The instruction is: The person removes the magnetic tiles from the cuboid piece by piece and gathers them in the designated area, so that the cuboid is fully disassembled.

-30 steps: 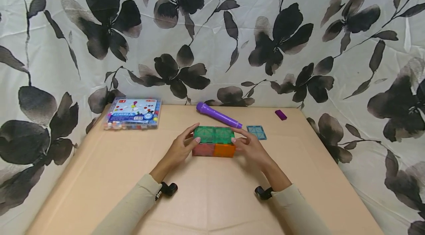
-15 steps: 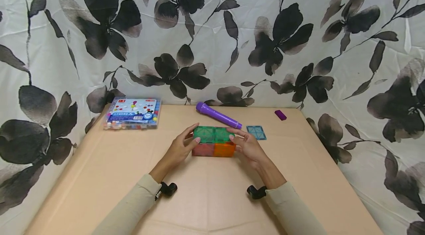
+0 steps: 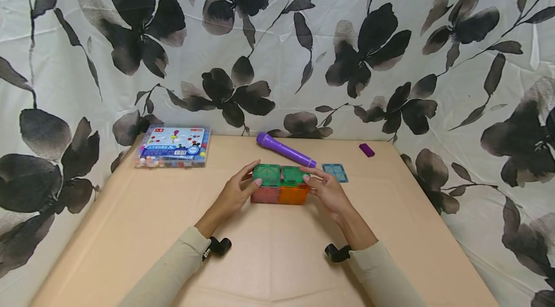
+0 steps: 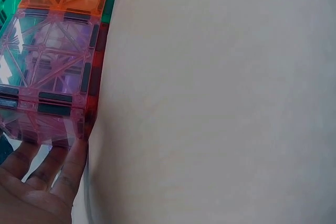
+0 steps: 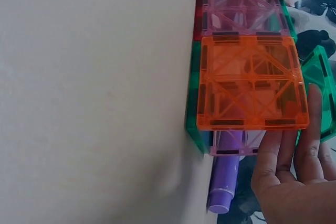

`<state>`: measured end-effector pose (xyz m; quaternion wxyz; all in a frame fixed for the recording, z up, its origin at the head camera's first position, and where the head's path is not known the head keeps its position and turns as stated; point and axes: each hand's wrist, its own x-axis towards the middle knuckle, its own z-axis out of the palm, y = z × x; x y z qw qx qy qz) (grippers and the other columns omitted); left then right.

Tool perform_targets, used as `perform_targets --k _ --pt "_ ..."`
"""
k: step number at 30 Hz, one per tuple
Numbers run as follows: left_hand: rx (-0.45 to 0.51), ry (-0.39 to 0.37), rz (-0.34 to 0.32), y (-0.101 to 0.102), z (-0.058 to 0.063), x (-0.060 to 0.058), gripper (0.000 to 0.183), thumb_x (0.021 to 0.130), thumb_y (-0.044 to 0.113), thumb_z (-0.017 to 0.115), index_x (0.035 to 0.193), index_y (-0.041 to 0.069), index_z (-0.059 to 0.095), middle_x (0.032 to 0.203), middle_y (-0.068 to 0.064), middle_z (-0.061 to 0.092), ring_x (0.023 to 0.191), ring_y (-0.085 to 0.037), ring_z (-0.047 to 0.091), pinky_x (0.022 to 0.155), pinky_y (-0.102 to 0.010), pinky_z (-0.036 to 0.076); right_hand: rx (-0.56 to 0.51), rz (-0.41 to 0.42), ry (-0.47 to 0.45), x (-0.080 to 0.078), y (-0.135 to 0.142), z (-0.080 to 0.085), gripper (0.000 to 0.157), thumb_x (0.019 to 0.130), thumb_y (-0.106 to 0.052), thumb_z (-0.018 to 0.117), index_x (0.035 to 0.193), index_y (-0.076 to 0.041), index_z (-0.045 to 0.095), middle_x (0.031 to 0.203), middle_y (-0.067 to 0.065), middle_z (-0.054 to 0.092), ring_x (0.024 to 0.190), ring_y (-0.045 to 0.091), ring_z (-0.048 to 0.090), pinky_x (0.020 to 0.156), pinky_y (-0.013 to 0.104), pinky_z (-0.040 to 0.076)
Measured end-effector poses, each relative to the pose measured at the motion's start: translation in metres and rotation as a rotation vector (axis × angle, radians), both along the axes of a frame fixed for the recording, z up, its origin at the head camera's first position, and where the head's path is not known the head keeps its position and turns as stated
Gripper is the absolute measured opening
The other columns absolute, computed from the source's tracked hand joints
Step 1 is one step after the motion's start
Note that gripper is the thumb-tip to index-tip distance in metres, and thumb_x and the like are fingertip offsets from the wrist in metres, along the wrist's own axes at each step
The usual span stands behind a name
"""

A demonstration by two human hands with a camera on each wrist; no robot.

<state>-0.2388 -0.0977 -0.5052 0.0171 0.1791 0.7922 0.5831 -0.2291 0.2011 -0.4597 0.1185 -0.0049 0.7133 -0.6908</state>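
Note:
A box built of translucent magnetic tiles stands in front of me, a pink tile (image 3: 265, 195) and an orange tile (image 3: 293, 195) forming its near side. Two green tiles lie across the top. My left hand (image 3: 237, 193) grips the box's left end, thumb at the front corner and fingers behind. At the other end my right hand (image 3: 329, 196) pinches the right green tile (image 3: 291, 175), thumb at its near edge and index finger over its far part. In the right wrist view this green tile (image 5: 321, 95) tilts away from the box. A narrow gap parts it from the left green tile (image 3: 266, 175).
Behind the box lies a purple microphone-shaped tube (image 3: 286, 150). A blue square tile (image 3: 336, 172) is just right of it, with a small dark purple block (image 3: 366, 150) farther back. A clear case of colored pieces (image 3: 174, 147) sits at the back left. A floral cloth (image 3: 303, 46) hangs behind the table.
The right green tile has tilted and parted from the left one, opening a gap. My right hand shifted left along the tile, then slightly back right. My left hand has stayed in place.

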Motion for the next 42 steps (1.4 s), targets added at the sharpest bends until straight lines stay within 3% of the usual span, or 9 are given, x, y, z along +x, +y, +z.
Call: perform_targets --k 7,13,20,30,37,42 --pt "-0.005 -0.013 -0.004 0.000 0.002 0.000 0.061 0.109 0.036 0.061 0.166 0.031 0.038 0.173 -0.006 0.037 0.153 -0.045 0.042 0.125 -0.068 0.032 -0.046 -0.023 0.027 0.004 0.009 0.009 0.040 0.109 -0.020 0.062 0.148 -0.013 0.061 0.121 0.006 0.077 0.116 0.027 0.072 0.102 0.029 0.059" --pt "-0.008 -0.011 -0.001 0.000 0.000 0.000 0.062 0.109 0.036 0.061 0.166 0.028 0.038 0.172 -0.006 0.038 0.153 -0.045 0.043 0.126 -0.068 0.033 0.042 -0.063 0.125 0.006 0.033 0.012 0.044 0.106 -0.020 0.067 0.149 -0.013 0.060 0.104 0.002 0.078 0.104 0.016 0.074 0.098 0.024 0.061" --pt "-0.003 -0.002 0.005 -0.001 -0.002 0.000 0.061 0.109 0.037 0.062 0.165 0.032 0.039 0.172 -0.006 0.037 0.153 -0.046 0.043 0.125 -0.068 0.033 0.187 -0.097 0.209 -0.001 0.079 0.008 0.046 0.107 -0.016 0.065 0.152 -0.013 0.057 0.115 0.021 0.076 0.098 0.013 0.075 0.096 0.027 0.062" --pt "-0.015 -0.008 0.009 0.000 0.000 0.002 0.060 0.109 0.037 0.061 0.165 0.035 0.038 0.172 -0.006 0.038 0.152 -0.045 0.044 0.124 -0.068 0.034 0.322 -0.210 0.197 -0.016 0.150 0.001 0.047 0.109 -0.010 0.059 0.155 -0.008 0.052 0.097 0.005 0.076 0.089 0.006 0.077 0.088 0.025 0.064" --pt "-0.012 -0.011 0.008 0.000 0.000 0.002 0.061 0.109 0.038 0.060 0.166 0.032 0.038 0.172 -0.006 0.038 0.153 -0.045 0.043 0.125 -0.068 0.033 0.429 -0.220 0.183 -0.028 0.185 -0.006 0.047 0.110 -0.008 0.057 0.156 -0.004 0.051 0.108 0.018 0.072 0.088 0.012 0.076 0.086 0.026 0.064" --pt "-0.007 -0.015 0.007 0.001 0.000 0.002 0.061 0.110 0.038 0.060 0.166 0.033 0.038 0.172 -0.007 0.038 0.152 -0.045 0.044 0.124 -0.068 0.034 0.475 -0.209 0.122 -0.038 0.198 -0.013 0.046 0.111 -0.007 0.054 0.157 -0.004 0.050 0.119 0.023 0.066 0.091 0.014 0.074 0.087 0.027 0.064"
